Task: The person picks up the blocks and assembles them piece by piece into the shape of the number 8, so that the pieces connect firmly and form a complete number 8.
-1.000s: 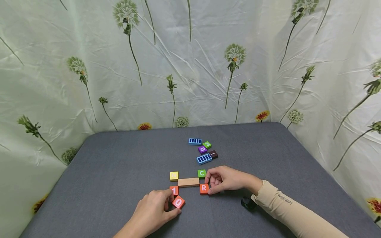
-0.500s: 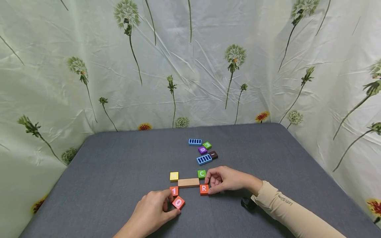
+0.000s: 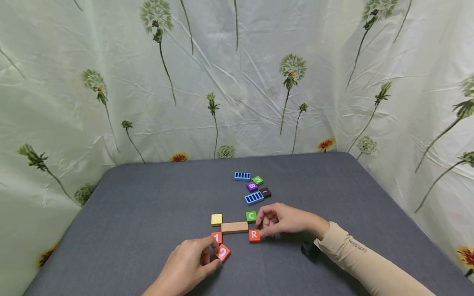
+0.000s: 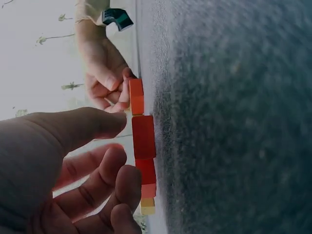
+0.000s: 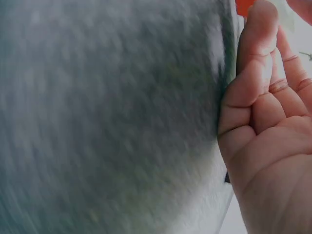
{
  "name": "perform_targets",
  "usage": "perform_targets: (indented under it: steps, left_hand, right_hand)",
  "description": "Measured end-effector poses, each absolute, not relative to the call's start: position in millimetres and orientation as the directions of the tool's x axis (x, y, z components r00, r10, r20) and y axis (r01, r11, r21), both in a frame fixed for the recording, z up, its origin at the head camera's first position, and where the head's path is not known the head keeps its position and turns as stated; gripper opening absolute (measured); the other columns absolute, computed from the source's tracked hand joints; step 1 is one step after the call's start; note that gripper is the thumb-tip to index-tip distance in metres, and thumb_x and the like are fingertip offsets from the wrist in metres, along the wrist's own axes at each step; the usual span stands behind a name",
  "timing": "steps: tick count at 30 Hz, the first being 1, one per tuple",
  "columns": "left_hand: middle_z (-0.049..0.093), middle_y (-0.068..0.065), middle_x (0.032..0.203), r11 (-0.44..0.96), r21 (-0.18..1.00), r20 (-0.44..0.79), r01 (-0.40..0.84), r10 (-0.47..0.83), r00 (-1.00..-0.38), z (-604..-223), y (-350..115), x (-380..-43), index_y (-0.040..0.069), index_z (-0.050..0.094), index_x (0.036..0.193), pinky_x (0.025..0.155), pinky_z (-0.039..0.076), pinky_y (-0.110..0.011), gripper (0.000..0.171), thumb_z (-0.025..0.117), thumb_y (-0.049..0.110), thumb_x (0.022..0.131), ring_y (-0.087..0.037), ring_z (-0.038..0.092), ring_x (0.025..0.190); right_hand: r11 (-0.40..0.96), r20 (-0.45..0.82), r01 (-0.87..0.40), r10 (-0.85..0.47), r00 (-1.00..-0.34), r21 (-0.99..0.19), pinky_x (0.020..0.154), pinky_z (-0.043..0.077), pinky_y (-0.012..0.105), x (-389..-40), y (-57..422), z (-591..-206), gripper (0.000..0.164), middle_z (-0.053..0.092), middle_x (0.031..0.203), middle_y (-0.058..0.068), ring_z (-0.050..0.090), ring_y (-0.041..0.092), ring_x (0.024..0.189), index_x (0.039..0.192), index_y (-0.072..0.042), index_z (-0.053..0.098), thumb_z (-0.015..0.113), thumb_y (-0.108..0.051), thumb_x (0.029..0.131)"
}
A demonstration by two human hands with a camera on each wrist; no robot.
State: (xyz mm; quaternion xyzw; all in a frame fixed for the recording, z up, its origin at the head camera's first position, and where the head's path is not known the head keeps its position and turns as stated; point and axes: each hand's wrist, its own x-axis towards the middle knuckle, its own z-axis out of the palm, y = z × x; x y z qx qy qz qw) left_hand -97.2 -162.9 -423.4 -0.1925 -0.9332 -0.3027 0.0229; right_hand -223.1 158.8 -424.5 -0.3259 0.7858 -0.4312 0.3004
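My left hand hovers at the red block with a 0. Its index finger covers part of that block. In the left wrist view its thumb and fingers are spread apart, with the red blocks beyond the fingertips. A red block with a 1 touches the 0 block. My right hand lies beside the red-orange R block, fingers loosely bent, thumb tip near the block's right edge. The green C block sits behind R. Between the two sides lies a plain wooden bar.
A yellow block stands at the bar's left end. Farther back are two blue slotted blocks, a purple 8 block, a green 3 block and a dark brown block. A flowered curtain rises behind the grey table.
My left index finger has shifted from beside the 1 block to over the 0 block, and the thumb has drawn slightly back. My right hand has eased slightly away from the R block.
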Motion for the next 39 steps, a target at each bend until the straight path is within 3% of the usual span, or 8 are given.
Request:
perform_targets:
  steps: [6,15,21,30,39]
  left_hand:
    - [0.046,0.024,0.066,0.712,0.537,0.196,0.451,0.415,-0.888,-427,-166,-97,0.032,0.075,0.102,0.055,0.034,-0.019,0.027,0.09,0.02,0.082,0.009,0.039,0.06]
    - [0.049,0.021,0.066,0.71,0.588,0.081,0.387,0.425,-0.902,-426,-166,-99,0.032,0.076,0.101,0.053,0.034,-0.021,0.021,0.089,0.023,0.087,0.005,0.04,0.057]
    - [0.049,0.021,0.066,0.703,0.601,0.087,0.38,0.414,-0.906,-427,-166,-100,0.032,0.076,0.1,0.053,0.035,-0.021,0.02,0.088,0.022,0.088,0.006,0.041,0.056]
    - [0.047,0.023,0.066,0.687,0.597,0.158,0.415,0.406,-0.9,-431,-167,-99,0.034,0.075,0.096,0.053,0.034,-0.019,0.021,0.088,0.02,0.087,0.008,0.039,0.057]
    - [0.046,0.023,0.065,0.674,0.612,0.179,0.415,0.393,-0.902,-432,-167,-100,0.035,0.075,0.093,0.054,0.033,-0.017,0.022,0.086,0.017,0.087,0.009,0.038,0.057]
  right_hand:
    - [0.456,-0.168,-0.255,-0.701,-0.693,-0.853,0.063,0.05,0.024,-234,166,-413,0.026,0.068,0.084,-0.002,0.06,0.012,0.069,0.116,-0.002,0.067,0.077,-0.02,0.1]
    - [0.546,-0.1,-0.277,-0.561,-0.822,-0.791,0.06,0.046,0.026,-261,183,-408,0.026,0.068,0.08,0.006,0.059,0.016,0.067,0.114,-0.002,0.067,0.076,-0.022,0.101]
    - [0.607,-0.076,-0.257,-0.467,-0.881,-0.752,0.059,0.044,0.026,-275,188,-410,0.027,0.065,0.075,0.001,0.059,0.013,0.065,0.115,-0.002,0.067,0.077,-0.022,0.1]
    - [0.68,-0.105,-0.206,-0.386,-0.917,-0.704,0.058,0.045,0.028,-281,179,-414,0.037,0.064,0.074,-0.002,0.055,0.011,0.062,0.119,-0.003,0.065,0.081,-0.029,0.097]
    - [0.706,-0.075,-0.225,-0.367,-0.927,-0.672,0.058,0.045,0.028,-282,168,-419,0.035,0.064,0.071,-0.003,0.055,0.011,0.06,0.115,-0.005,0.066,0.083,-0.028,0.095]
